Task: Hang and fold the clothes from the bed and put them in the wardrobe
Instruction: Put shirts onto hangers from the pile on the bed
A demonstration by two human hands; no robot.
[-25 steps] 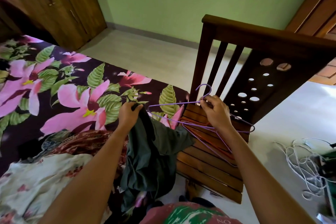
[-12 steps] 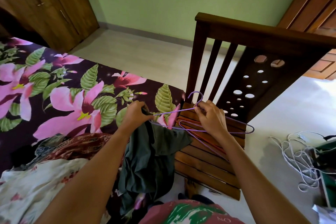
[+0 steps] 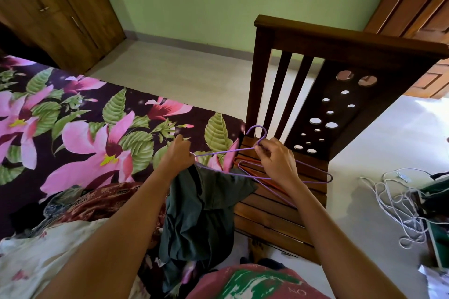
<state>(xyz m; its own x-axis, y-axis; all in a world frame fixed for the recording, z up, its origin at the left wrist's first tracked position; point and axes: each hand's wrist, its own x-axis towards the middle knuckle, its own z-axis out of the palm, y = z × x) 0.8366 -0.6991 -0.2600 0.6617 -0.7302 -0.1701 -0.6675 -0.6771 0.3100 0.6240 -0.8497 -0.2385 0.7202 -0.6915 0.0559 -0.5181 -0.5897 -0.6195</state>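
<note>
while the left hand (image 3: 178,155) pinched the green garment (image 3: 201,213) onto one tip of the purple hanger (image 3: 228,151) at mid-frame and the right hand (image 3: 277,160) gripped the hanger's neck, the job likely called for sliding that tip inside the shoulder, neck held steady.

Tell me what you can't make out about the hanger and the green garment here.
All in the head view:
1. Left tip of the hanger: covered by the left hand.
2. What the garment is: it is bunched, and its lower part is behind the left forearm and the person's shirt.
3. Count of spare hangers on the chair: partly under the right hand.
</note>
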